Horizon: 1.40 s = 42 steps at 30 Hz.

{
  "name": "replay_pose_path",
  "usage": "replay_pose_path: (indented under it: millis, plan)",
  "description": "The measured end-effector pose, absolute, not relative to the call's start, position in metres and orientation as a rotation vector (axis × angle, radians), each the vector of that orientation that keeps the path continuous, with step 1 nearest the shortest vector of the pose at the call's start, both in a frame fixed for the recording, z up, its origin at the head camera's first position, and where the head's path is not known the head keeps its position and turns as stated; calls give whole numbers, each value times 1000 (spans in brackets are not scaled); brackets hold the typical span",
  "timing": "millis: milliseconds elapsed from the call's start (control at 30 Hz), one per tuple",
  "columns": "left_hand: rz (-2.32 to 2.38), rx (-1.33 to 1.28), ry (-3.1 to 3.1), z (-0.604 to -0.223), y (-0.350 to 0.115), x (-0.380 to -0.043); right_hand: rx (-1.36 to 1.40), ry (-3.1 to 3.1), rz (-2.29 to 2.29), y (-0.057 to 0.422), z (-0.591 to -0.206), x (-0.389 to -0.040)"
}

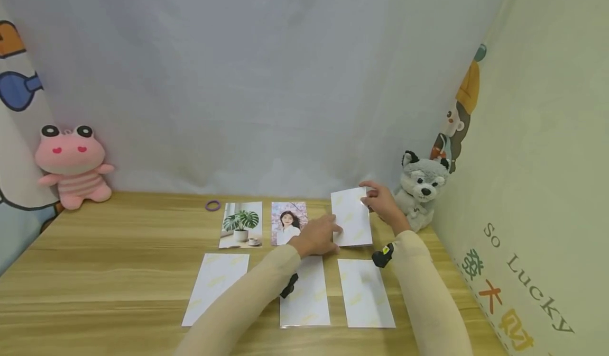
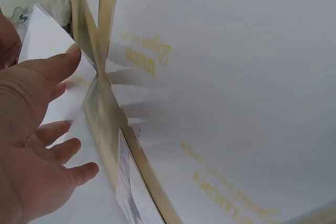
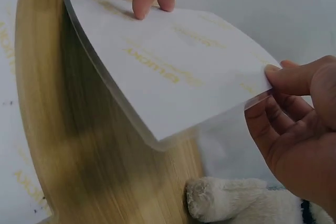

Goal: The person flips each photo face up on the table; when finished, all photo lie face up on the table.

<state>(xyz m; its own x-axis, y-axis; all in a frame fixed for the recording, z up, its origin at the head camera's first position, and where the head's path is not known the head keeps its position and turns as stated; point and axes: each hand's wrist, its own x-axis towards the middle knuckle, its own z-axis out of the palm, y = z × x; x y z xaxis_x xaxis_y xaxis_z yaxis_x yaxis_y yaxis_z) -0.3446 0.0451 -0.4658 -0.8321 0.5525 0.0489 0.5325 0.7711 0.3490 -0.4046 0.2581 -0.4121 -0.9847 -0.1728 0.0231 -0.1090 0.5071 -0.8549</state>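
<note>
- Our right hand [image 1: 384, 205], right of centre in the head view, pinched the upper right edge of a white-backed photo print [image 1: 352, 216] between thumb and curled fingers.
- We had that print tilted, its near edge raised off the wood-grain table [image 1: 119, 271], with yellow "LUCKY" lettering facing up.
- Our left hand [image 1: 317, 235], at the centre, had its fingers loosely extended and apart; fingertips touched the print's left side without gripping it.
- Left of it we saw a portrait photo [image 1: 288, 219] with pink blossoms, partly covered by that hand, then a potted monstera photo [image 1: 241, 222].
- Across the lower middle we had three more prints white side up: a left print [image 1: 216, 279], a middle print [image 1: 306, 303] and a right print [image 1: 366, 292]. Our left sleeve overlapped the first two.
- We saw a purple ring [image 1: 212, 205] just beyond the monstera photo's upper left corner, a pink plush frog [image 1: 73, 168] at far left and a grey plush husky [image 1: 421, 186] near our right hand.
</note>
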Motion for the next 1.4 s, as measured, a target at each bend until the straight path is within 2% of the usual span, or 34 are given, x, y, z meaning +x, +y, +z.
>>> replay_pose_path:
  millis: [267, 700, 833, 1033, 1400]
  plan:
    - [911, 963, 2881, -456, 38, -342, -91, 2479, -1850, 255, -405, -403]
    - [816, 939, 3238, -467, 29, -335, -79, 2262, -2016, 242, -407, -393]
    - [790, 1058, 3302, -467, 27, -335, -85, 2222, -2036, 241, -408, -391]
    - [809, 1293, 3190, -457, 25, -334, -89, 2184, -2059, 238, -404, -388]
    - [854, 1236, 2877, -439, 24, -325, -96, 2194, -2045, 240, -406, -388]
